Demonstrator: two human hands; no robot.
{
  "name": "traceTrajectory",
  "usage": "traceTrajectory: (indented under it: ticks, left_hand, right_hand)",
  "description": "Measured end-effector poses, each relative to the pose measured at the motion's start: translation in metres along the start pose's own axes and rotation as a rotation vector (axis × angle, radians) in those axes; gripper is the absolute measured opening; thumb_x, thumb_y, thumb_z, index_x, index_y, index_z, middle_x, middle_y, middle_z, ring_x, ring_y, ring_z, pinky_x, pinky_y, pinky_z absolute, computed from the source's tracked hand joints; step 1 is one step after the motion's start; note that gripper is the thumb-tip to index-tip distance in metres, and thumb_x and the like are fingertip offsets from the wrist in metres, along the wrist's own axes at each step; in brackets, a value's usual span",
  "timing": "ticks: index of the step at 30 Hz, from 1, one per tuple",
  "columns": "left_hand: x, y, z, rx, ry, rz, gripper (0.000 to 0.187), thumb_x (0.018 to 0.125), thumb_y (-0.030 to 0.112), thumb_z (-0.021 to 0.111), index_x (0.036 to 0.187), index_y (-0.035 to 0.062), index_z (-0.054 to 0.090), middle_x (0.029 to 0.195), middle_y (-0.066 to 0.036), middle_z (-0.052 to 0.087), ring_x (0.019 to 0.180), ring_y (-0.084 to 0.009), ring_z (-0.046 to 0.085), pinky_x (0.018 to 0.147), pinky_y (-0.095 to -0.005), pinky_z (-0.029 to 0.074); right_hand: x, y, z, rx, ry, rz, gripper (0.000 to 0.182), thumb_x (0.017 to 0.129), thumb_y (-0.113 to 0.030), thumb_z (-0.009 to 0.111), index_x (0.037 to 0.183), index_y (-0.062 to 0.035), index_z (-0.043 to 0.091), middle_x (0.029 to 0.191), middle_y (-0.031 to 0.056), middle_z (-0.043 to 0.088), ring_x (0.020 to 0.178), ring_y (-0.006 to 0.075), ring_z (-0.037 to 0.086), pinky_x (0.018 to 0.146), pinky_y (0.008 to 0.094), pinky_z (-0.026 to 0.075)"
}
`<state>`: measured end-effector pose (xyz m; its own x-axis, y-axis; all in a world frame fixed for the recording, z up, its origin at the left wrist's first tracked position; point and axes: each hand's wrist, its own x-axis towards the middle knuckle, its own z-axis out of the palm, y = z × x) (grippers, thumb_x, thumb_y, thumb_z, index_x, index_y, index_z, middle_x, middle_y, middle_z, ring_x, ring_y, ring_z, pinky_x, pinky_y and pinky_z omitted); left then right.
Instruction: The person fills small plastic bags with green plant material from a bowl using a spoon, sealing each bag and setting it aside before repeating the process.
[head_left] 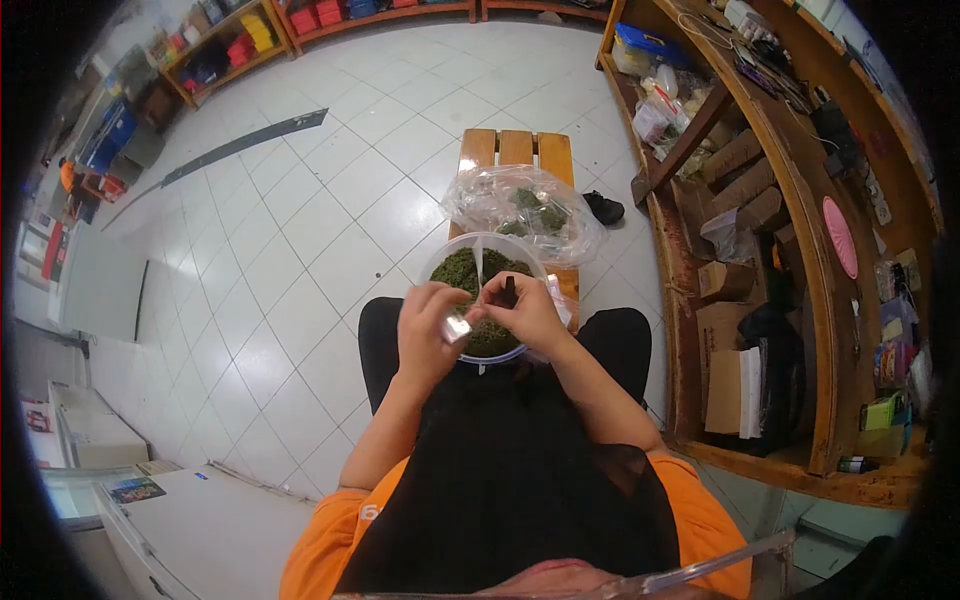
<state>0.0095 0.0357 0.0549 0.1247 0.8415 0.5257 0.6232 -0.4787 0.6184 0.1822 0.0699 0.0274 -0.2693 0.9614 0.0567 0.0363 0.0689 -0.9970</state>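
Note:
A round clear tub [428, 262] holds green moss-like material [458, 270] in front of my lap. Above it, my left hand [430, 325] is closed with a small shiny object [456, 328] at its fingers. Close beside it, my right hand [525, 312] is pinched around something dark and narrow [509, 290]. The fingertips of both hands nearly meet; what lies between them is too small to make out. Beyond the tub, a clear plastic bag [490, 200] with green clumps [540, 210] rests on a slatted wooden bench [516, 148].
A wooden shelf unit [690, 300] with boxes and bags stands on the right. A black shoe [604, 208] is on the tiled floor [250, 260] beside the bench. White cabinets [200, 540] stand at the lower left, and more shelves [225, 65] line the back.

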Motion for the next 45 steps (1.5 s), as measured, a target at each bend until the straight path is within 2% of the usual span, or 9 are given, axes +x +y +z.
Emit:
traceTrajectory:
  ticks: [8,11,14,20,25,28,33,41,45]
  left_hand:
    - [-0.002,-0.006,-0.001,0.028,-0.086,-0.032,0.009,0.080,0.009,0.069,0.078,0.0028,0.062,0.076,-0.011,0.059,0.073,-0.0313,0.056,0.066,-0.0383,0.044]
    - [-0.007,-0.010,0.003,0.197,-0.003,0.019,0.010,0.070,0.008,0.070,0.073,0.0079,0.060,0.075,-0.008,0.057,0.071,-0.0306,0.053,0.063,-0.0396,0.044]
    - [-0.005,-0.016,-0.001,0.246,0.090,-0.047,0.013,0.064,0.007,0.070,0.071,0.0088,0.059,0.076,-0.008,0.058,0.073,-0.0305,0.054,0.063,-0.0394,0.044]
    - [-0.011,-0.011,0.003,0.131,0.000,-0.058,0.014,0.067,0.008,0.072,0.075,0.0072,0.060,0.079,-0.008,0.059,0.079,-0.0309,0.058,0.066,-0.0397,0.048]
    - [0.004,-0.013,-0.014,0.084,-0.177,0.109,0.050,0.068,0.006,0.075,0.116,0.0086,0.059,0.108,-0.010,0.060,0.096,-0.0317,0.058,0.079,-0.0398,0.048]
    - [0.004,-0.025,-0.016,0.206,-0.287,0.145,0.063,0.066,0.008,0.078,0.125,0.0096,0.058,0.114,-0.009,0.062,0.095,-0.0310,0.059,0.079,-0.0386,0.048]
    - [0.004,-0.036,-0.022,0.006,0.034,0.061,0.071,0.061,0.019,0.087,0.125,0.0082,0.059,0.108,-0.013,0.064,0.095,-0.0304,0.063,0.082,-0.0390,0.051]
    - [-0.006,-0.060,-0.030,-0.116,0.136,-0.093,0.077,0.063,0.013,0.088,0.131,0.0035,0.054,0.108,-0.012,0.065,0.100,-0.0242,0.062,0.089,-0.0352,0.048]
    - [-0.014,-0.064,-0.026,-0.169,0.116,-0.194,0.078,0.063,0.018,0.090,0.130,0.0037,0.053,0.107,-0.012,0.066,0.099,-0.0267,0.063,0.088,-0.0365,0.049]
  right_hand:
    - [-0.004,-0.016,0.005,-0.232,-0.116,-0.075,0.011,0.083,-0.005,0.069,0.081,0.0031,0.063,0.081,0.0081,0.067,0.076,0.0121,0.063,0.067,0.0280,0.049]
    - [0.000,-0.006,0.016,-0.456,0.136,-0.416,0.009,0.079,-0.005,0.064,0.080,0.0024,0.061,0.072,0.0146,0.058,0.067,0.0326,0.057,0.063,0.0391,0.046]
    - [0.001,-0.010,0.018,-0.507,0.150,-0.253,0.013,0.073,-0.005,0.066,0.082,0.0014,0.059,0.087,0.0179,0.060,0.086,0.0380,0.057,0.076,0.0452,0.046]
    - [0.001,-0.005,0.022,-0.657,0.018,-0.546,0.042,0.064,0.000,0.076,0.106,-0.0046,0.068,0.117,0.0124,0.056,0.094,0.0301,0.052,0.081,0.0382,0.044]
    - [0.000,-0.010,0.014,-0.684,0.014,-0.469,0.045,0.065,-0.002,0.076,0.110,-0.0060,0.068,0.122,0.0135,0.051,0.097,0.0283,0.051,0.084,0.0358,0.044]
    - [0.004,-0.015,0.015,-0.587,-0.112,-0.320,0.031,0.071,-0.004,0.073,0.101,-0.0031,0.067,0.121,0.0144,0.048,0.101,0.0285,0.051,0.088,0.0356,0.044]
    - [0.018,0.000,0.004,-0.530,0.245,-0.495,0.009,0.087,-0.009,0.062,0.092,-0.0019,0.062,0.104,0.0177,0.051,0.093,0.0327,0.053,0.085,0.0409,0.045]
    - [0.019,0.040,-0.009,-0.552,0.053,-0.222,0.018,0.092,-0.016,0.062,0.091,0.0015,0.065,0.089,0.0197,0.063,0.082,0.0365,0.061,0.072,0.0417,0.048]
    - [0.020,0.049,-0.006,-0.386,0.296,-0.164,0.020,0.093,-0.016,0.062,0.094,0.0031,0.067,0.082,0.0157,0.067,0.072,0.0280,0.066,0.065,0.0363,0.050]
